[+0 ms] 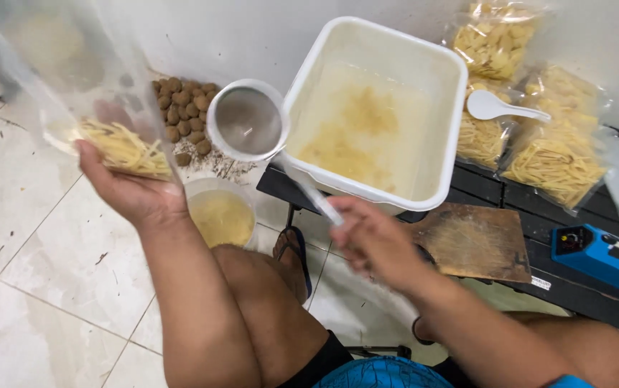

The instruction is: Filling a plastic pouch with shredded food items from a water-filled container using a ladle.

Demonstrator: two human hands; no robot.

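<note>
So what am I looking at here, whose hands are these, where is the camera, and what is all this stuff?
This is one picture from a camera worn on a person's head, looking down at their own bare hands and knees. The left hand holds up a clear plastic bag with pale yellow strips of food in the bottom. The right hand grips the handle of a round mesh strainer, held between the bag and a white rectangular tub of cloudy liquid. Below sits a small bowl of yellowish liquid on the tiled floor. To the right lie filled bags, a white spoon, a wooden board and a blue sealing machine.
</note>
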